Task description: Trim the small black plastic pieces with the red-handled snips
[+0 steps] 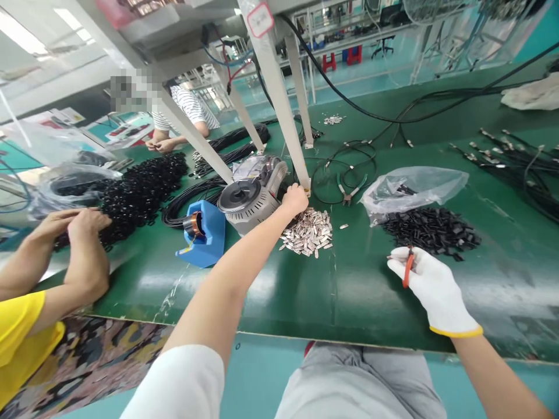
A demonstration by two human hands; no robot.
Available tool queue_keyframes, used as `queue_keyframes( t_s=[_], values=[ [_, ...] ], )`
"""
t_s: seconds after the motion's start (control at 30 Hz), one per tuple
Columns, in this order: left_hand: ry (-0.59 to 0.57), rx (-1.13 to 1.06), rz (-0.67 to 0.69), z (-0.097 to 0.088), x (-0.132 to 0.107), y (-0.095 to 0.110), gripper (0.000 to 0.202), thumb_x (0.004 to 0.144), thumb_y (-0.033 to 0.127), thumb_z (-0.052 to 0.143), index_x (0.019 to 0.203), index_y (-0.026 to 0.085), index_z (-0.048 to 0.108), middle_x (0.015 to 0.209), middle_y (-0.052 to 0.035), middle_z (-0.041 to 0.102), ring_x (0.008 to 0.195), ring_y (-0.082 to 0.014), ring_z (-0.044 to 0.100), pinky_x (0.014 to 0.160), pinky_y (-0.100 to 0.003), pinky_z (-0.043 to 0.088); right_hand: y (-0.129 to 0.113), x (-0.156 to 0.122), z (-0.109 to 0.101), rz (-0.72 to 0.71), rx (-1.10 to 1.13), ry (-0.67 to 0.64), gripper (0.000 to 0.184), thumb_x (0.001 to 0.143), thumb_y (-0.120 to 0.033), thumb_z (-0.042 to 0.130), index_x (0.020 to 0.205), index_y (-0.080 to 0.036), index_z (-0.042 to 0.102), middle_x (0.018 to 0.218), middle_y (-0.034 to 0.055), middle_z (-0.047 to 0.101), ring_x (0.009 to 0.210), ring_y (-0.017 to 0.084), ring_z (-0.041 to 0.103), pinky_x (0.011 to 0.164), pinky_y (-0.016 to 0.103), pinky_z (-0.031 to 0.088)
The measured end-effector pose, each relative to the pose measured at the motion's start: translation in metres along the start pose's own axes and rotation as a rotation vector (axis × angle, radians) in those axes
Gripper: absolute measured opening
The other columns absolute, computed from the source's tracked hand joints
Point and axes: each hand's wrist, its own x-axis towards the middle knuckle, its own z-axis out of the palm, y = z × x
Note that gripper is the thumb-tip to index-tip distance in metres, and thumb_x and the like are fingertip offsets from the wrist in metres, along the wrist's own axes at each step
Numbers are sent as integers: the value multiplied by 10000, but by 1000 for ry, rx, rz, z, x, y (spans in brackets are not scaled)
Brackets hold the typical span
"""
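Head view, looking down over a green workbench [349,302]:

1. My left hand [296,199] is bare and curled closed at the far edge of a heap of silver metal terminals [306,234], right by the foot of a white bench leg [286,105].
2. My right hand [430,285], in a white glove with a yellow cuff, is closed on a small orange-handled tool [407,269], well to the right of the heap.
3. Just beyond my right hand lie a pile of small black parts [430,233] and a clear plastic bag [410,189]. Green-handled pliers [349,192] sit between my hands, farther off.
4. Left of my left hand stand a grey unit with a round dial [248,198] and a blue tape dispenser [203,233], with coiled black cable [192,201] behind them.
5. Farther left, a co-worker's hands [70,233] rest at a heap of black rings [140,198]. A person in a striped shirt [186,107] sits beyond.
6. My left fingers hide anything they may hold, my glove hides most of the tool, and the bench leg cuts across the view.
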Motion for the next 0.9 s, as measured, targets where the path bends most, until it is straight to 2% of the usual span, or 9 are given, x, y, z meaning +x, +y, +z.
queue_keyframes(
  t_s=[0.13, 0.23, 0.3, 0.4, 0.53, 0.67, 0.77, 0.9],
  values=[
    [-53, 3, -106, 10, 32, -12, 531, 997, 329, 428, 1484, 140, 521, 1609, -209, 433, 1468, -369, 442, 1174, -512, 438, 0, 1, 2, 79, 100, -18, 439, 811, -556, 770, 1138, -269, 707, 1145, 51, 787, 990, 228, 740, 876, 334, 564],
    [-68, 6, -134, 16, 42, -21, 585, 1011, 399, 395, 1571, 236, 429, 1705, -149, 324, 1518, -353, 391, 1209, -536, 391, -1, 2, 3, 107, 125, -31, 463, 804, -563, 782, 1150, -266, 700, 1150, 49, 787, 1009, 231, 740, 881, 336, 562],
    [-67, 17, -140, 19, 44, -24, 599, 1015, 432, 376, 1587, 253, 408, 1721, -136, 301, 1530, -350, 376, 1229, -554, 354, -1, 1, 3, 117, 120, -26, 471, 801, -560, 784, 1158, -265, 703, 1152, 52, 788, 1000, 234, 741, 862, 336, 565],
    [-55, 49, -142, 20, 44, -24, 584, 1019, 429, 362, 1550, 205, 456, 1690, -161, 356, 1514, -352, 391, 1238, -553, 324, -3, 0, 3, 124, 111, -12, 464, 799, -551, 786, 1159, -268, 710, 1157, 50, 788, 1004, 236, 738, 853, 333, 564],
    [-55, 88, -143, 20, 38, -22, 547, 1011, 412, 393, 1469, 146, 529, 1608, -205, 455, 1467, -353, 440, 1213, -519, 351, -5, 0, 2, 126, 117, -17, 455, 803, -558, 786, 1145, -268, 710, 1144, 45, 787, 999, 228, 735, 859, 327, 557],
    [-56, 105, -129, 21, 32, -22, 535, 1014, 416, 392, 1454, 142, 526, 1601, -211, 451, 1462, -359, 438, 1170, -498, 406, -6, -1, 2, 119, 137, -19, 467, 814, -581, 775, 1147, -260, 703, 1132, 50, 785, 967, 224, 736, 834, 325, 563],
    [-56, 111, -124, 23, 29, -22, 506, 1007, 360, 403, 1448, 146, 527, 1588, -212, 460, 1451, -354, 450, 1140, -490, 439, -6, -1, 3, 133, 131, -28, 464, 818, -589, 772, 1147, -270, 705, 1138, 44, 783, 974, 225, 736, 836, 320, 562],
    [-14, 127, -131, 26, 29, -19, 497, 999, 319, 412, 1436, 124, 544, 1588, -221, 458, 1460, -369, 438, 1197, -545, 371, 0, -1, 3, 148, 120, -12, 466, 790, -579, 797, 1139, -282, 713, 1132, 35, 788, 987, 235, 742, 861, 327, 565]
  ],
)
